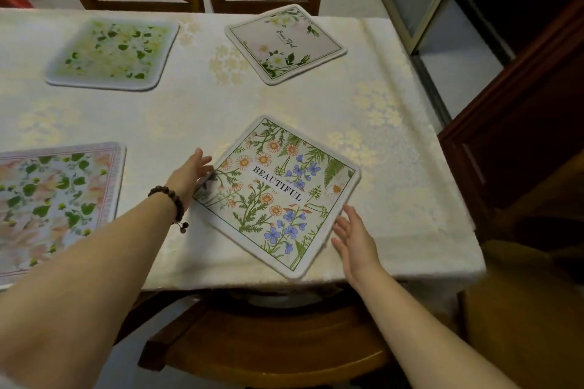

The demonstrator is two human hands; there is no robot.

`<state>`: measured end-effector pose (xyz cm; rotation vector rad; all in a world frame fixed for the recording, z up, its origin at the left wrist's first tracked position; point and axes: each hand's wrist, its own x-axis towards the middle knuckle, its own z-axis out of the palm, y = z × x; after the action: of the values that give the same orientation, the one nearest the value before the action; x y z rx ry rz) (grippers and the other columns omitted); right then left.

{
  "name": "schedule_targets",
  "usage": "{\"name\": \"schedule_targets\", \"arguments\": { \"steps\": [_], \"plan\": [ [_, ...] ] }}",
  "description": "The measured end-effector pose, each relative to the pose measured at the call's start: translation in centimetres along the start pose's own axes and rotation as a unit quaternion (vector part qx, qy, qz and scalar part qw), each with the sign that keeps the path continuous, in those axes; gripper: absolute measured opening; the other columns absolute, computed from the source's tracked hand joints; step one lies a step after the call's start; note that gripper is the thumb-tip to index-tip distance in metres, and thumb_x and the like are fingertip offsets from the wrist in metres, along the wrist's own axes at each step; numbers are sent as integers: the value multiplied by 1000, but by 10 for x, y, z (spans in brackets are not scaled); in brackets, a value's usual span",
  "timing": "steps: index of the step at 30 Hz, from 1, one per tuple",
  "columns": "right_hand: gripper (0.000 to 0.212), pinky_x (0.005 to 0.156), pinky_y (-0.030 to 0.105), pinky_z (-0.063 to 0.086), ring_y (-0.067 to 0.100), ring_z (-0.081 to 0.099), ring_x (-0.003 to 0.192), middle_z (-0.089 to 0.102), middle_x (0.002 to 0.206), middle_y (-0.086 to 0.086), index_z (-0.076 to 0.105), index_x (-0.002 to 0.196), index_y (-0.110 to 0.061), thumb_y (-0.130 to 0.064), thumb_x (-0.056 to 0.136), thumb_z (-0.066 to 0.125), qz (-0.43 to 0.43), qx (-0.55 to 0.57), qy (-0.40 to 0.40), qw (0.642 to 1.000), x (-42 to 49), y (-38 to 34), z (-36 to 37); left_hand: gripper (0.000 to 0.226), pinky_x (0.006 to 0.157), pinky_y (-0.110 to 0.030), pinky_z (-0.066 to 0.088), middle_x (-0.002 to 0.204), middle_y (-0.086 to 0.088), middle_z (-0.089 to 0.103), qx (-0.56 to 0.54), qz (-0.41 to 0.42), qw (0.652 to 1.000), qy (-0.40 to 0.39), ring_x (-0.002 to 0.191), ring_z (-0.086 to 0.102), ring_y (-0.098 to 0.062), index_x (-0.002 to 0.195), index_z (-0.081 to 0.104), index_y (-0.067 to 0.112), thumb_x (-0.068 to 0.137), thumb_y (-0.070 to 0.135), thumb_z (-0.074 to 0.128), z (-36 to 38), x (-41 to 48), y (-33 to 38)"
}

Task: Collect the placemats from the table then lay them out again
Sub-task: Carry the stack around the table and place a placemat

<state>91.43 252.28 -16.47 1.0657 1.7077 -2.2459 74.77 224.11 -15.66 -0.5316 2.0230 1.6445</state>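
Left hand (191,172) open, fingers straight, at the left corner of the mat (275,196); touching or just off it, cannot tell. Right hand (355,240) also open, fingers straight, just beside the mat's lower right edge, grasping nothing. Mat, printed BEAUTIFUL, lies flat on the bench (196,110), turned corner-on to the person, its near corner at the bench's near edge.

Risks (judged):
- Near corner has no margin. A pull toward the body would likely carry the mat over the edge and onto the chair (268,344) below.
- Flat mat, flat hands, no grip yet. Pressing inward from both sides may buckle it or make it skid.
- Bracelet (172,200) beads hang just beside the mat's left edge and could catch the rim on a lift.

Room:
- Pink mat (53,199) to the left, apart from the mat, bare bench between.
- Green mat (110,54) and far mat (284,44) well apart, toward the far edge. Mid-bench is open for a slide away from the body.
- To the right, the bench runs bare to its edge, with the cabinet (521,142) beyond a gap.
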Motion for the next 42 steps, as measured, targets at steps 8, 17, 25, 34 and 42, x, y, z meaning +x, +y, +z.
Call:
{"name": "schedule_targets", "arguments": {
  "steps": [8,17,25,34,42],
  "plan": [
    [24,92,34,43,11,58,109,64,111,-7,54,115,-35,-45,98,39,-4,-27,-10,1000,16,-15,-4,62,100,-41,33,137,-8,53,0,-19,999,34,120,49,-21,140,45,18,96,58,26,-10,-1,3],
    [45,85,34,49,15,61,104,62,118,6,53,127,-18,-48,99,36,4,-30,-15,999,58,-55,-24,64,81,-42,45,114,-11,59,-121,-92,988,-33,96,56,-23,134,49,19,93,63,28,-15,-41,-24],
    [51,98,36,40,23,50,123,50,139,13,51,133,-16,-50,99,35,15,-66,-16,998,74,-69,-46,60,92,-50,47,116,-17,62,-161,-95,982,-2,107,58,-30,131,51,13,95,58,33,4,-68,-50],
    [42,84,28,45,4,59,97,63,112,-4,55,126,-18,-45,100,37,7,-80,-7,997,51,-44,-45,61,109,-47,34,139,-13,50,-191,-44,981,14,126,47,-25,141,42,10,98,52,32,33,-76,-53],
    [41,73,24,48,4,61,94,63,109,-7,53,130,-18,-41,98,42,17,-69,8,997,37,-26,-59,60,109,-46,33,138,-10,51,-206,-53,977,1,125,47,-23,141,41,11,97,51,34,33,-88,-66]
  ]
}}
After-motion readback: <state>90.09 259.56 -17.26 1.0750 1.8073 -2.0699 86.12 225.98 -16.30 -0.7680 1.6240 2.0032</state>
